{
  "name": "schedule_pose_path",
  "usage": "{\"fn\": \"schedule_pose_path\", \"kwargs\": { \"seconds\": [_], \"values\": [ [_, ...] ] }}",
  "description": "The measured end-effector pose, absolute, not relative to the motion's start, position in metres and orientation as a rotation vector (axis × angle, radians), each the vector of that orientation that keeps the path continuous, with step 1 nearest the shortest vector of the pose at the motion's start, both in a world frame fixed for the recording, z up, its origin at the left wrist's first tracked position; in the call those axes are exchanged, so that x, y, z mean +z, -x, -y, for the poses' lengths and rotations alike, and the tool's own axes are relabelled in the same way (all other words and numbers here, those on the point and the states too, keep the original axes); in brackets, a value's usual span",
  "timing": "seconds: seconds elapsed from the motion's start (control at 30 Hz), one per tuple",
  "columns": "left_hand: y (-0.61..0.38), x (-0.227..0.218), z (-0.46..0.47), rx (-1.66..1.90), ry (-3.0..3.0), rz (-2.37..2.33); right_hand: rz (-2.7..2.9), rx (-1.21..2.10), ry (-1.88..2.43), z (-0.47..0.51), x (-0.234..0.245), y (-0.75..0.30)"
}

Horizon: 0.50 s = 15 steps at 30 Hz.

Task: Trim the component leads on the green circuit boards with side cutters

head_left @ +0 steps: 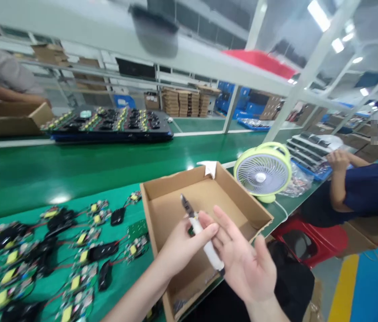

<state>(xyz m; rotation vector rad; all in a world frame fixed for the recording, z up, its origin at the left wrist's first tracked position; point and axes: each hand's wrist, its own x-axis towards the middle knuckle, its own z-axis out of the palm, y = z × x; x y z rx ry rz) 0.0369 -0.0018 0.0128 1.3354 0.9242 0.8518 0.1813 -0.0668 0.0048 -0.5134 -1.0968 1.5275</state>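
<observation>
Between the thumb and fingers of my left hand [184, 246] is a pair of cutting pliers [213, 256] with white handles and a dark metal head. The jaws point up and away from me, over an open cardboard box [205, 185]. My right hand [245, 264] is palm up beside the handles, thumb and fingers spread; its fingertips lie close to the pliers and my left thumb. Whether they touch the tool I cannot tell. Small dark bits are in the box's near corner. To the left, several circuit boards [83, 255] with yellow parts, wires and black-wrapped pieces lie on the green mat.
A yellow-green fan [262, 172] stands behind the box's right side. Across the green bench, a dark tray [115, 134] carries more boards. A co-worker in dark blue [363, 188] sits at the right by a red stool [326, 239]; another person's arm [7, 91] is at far left.
</observation>
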Motion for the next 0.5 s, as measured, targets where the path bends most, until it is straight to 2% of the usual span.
{"fn": "schedule_pose_path", "kwargs": {
  "seconds": [0.13,0.3,0.5],
  "values": [
    [-0.036,0.004,-0.004,0.866,-1.358,-0.960,1.363,1.277,0.865,0.058,-0.005,-0.184],
    [-0.037,-0.003,-0.008,1.050,-1.394,-1.048,1.610,0.997,1.057,0.054,-0.018,-0.203],
    [-0.041,0.005,-0.002,1.097,-1.377,-1.084,1.712,0.947,1.114,0.051,-0.030,-0.209]
  ]
}}
